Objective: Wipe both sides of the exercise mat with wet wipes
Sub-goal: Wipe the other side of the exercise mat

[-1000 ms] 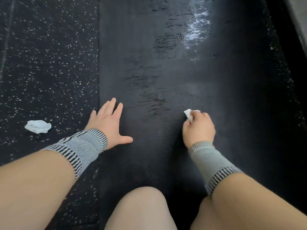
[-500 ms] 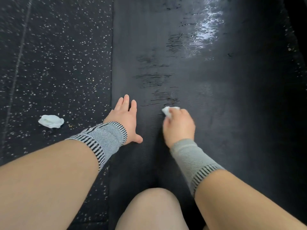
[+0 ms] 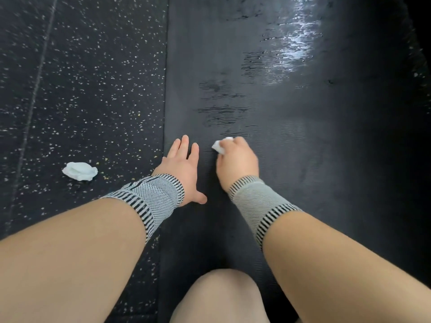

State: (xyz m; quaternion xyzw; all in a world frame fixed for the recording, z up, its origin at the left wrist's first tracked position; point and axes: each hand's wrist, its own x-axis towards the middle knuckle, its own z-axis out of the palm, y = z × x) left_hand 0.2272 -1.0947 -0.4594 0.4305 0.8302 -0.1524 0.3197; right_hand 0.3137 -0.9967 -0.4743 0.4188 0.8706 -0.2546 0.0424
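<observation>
Kneeling over one black mat (image 3: 291,159) on speckled floor (image 3: 81,78): left hand (image 3: 184,164) flat, fingers spread, at the mat's left edge; right hand (image 3: 235,159) curled around one wipe (image 3: 219,146) pressed to the mat. Second wipe (image 3: 79,171) crumpled on floor.

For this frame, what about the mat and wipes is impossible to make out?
Head view only:
- Wet wipe: mostly hidden inside the right hand.
- Exercise mat: far end cut off by the top edge, right edge lost in shadow, underside unseen.
- Crumpled wipe on the floor: whether used, too small to tell.
</observation>
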